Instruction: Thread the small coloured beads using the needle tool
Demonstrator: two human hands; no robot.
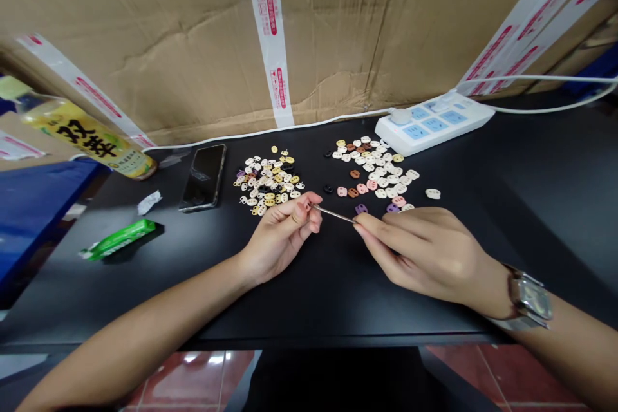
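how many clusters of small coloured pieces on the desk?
2. The left cluster lies right of the phone, just beyond the left hand; the right cluster spreads near the power strip, beyond the right hand. The hands may hide parts of either.

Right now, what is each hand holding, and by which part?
The right hand pinches a thin metal tool by its right end. The left hand seems to pinch a small pinkish piece, mostly hidden, so which part cannot be told.

Through my remote feed, I note a silver-toned, rectangular-cased wristwatch with a glassy face (533, 299) encircling the right wrist (490, 290); both forearms are bare; plain black fabric clothing (333, 383) covers the lap.
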